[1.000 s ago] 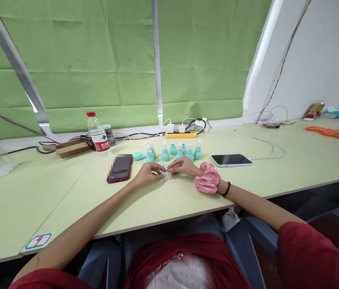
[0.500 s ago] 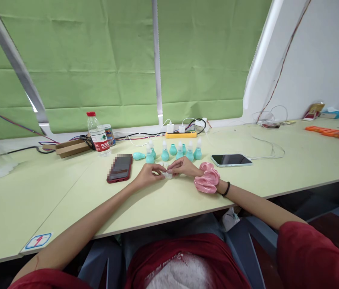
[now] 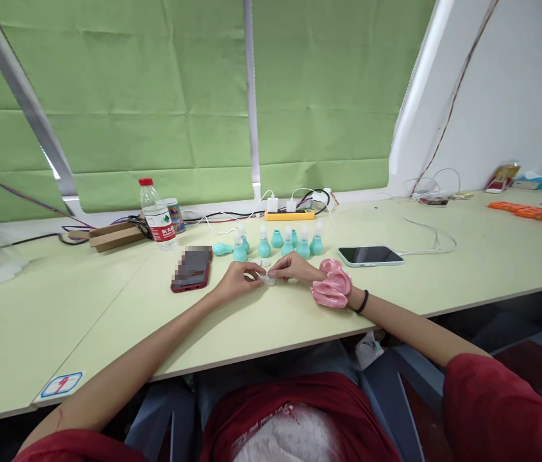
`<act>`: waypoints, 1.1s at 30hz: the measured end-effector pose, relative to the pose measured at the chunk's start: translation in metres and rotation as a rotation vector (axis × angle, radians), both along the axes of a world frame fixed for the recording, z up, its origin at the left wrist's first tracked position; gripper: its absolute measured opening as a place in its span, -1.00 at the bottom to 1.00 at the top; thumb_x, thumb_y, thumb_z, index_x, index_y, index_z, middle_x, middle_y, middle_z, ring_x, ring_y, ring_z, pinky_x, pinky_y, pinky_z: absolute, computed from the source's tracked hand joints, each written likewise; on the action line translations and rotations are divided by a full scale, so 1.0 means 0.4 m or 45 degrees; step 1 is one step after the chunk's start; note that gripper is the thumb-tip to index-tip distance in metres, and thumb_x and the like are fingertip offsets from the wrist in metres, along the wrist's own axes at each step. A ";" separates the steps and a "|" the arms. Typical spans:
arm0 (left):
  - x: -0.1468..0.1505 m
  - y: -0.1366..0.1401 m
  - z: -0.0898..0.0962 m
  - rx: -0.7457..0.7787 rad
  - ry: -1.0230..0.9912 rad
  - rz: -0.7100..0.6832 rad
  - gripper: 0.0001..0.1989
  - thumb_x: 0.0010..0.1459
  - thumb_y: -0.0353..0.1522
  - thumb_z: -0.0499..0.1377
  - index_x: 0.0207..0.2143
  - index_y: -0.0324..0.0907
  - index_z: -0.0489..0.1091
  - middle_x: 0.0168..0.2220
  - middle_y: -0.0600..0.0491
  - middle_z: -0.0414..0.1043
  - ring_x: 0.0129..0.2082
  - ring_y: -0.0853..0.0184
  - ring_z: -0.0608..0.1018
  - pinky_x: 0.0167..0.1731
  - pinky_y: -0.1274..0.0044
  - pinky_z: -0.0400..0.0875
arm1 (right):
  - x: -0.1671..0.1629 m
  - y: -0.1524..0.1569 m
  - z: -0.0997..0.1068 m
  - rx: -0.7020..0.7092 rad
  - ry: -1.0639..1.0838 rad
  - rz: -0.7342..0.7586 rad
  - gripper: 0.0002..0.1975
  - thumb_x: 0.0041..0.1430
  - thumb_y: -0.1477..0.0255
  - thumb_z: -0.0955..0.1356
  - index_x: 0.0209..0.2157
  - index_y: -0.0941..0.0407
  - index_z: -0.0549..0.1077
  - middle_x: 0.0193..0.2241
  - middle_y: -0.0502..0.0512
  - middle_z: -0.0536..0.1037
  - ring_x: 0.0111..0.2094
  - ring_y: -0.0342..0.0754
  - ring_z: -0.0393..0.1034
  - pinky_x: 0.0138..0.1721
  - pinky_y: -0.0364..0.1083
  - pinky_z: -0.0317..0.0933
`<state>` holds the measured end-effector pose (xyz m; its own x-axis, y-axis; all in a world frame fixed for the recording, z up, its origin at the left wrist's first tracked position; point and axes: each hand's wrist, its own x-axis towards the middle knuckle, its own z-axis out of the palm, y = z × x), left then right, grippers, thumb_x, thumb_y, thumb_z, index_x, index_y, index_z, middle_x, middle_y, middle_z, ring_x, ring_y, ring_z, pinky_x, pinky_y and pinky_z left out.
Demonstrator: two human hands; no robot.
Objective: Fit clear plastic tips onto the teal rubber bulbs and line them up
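Between the fingertips of both hands is a small clear plastic piece [image 3: 267, 280], low over the table. My left hand [image 3: 239, 280] pinches it from the left. From the right, my right hand [image 3: 294, 265] grips it with thumb and forefinger; its exact shape is partly hidden by the fingers. Just beyond my hands stand several teal squeeze bulbs [image 3: 263, 248], most with clear nozzles on top. One teal bulb [image 3: 222, 249] lies on its side at the left of the group. Small white pieces [image 3: 264, 262] rest on the table right behind my fingers.
A red-cased phone [image 3: 192, 269] lies left of my hands, and another phone [image 3: 371, 256] lies to the right. Further back are a water bottle [image 3: 159, 221], a cardboard tray [image 3: 119, 237] and a yellow power strip [image 3: 290, 215] with cables. Orange tools [image 3: 530, 210] lie far right.
My right hand's fingers have shifted very slightly at the clear piece. Everything else looks the same.
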<state>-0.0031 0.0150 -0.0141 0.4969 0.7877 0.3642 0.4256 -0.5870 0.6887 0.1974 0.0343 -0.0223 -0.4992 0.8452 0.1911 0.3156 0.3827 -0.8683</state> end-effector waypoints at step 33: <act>0.003 -0.003 -0.005 0.060 0.101 0.034 -0.77 -0.11 -0.36 0.11 -0.37 -0.29 0.43 -0.49 0.02 0.43 -0.53 0.44 0.42 -0.53 0.64 0.33 | -0.039 0.005 0.005 0.038 0.112 -0.045 -0.83 -0.25 0.56 0.31 -0.51 0.28 0.49 -0.73 -0.01 0.38 -0.70 -0.29 0.17 -0.68 -0.29 0.04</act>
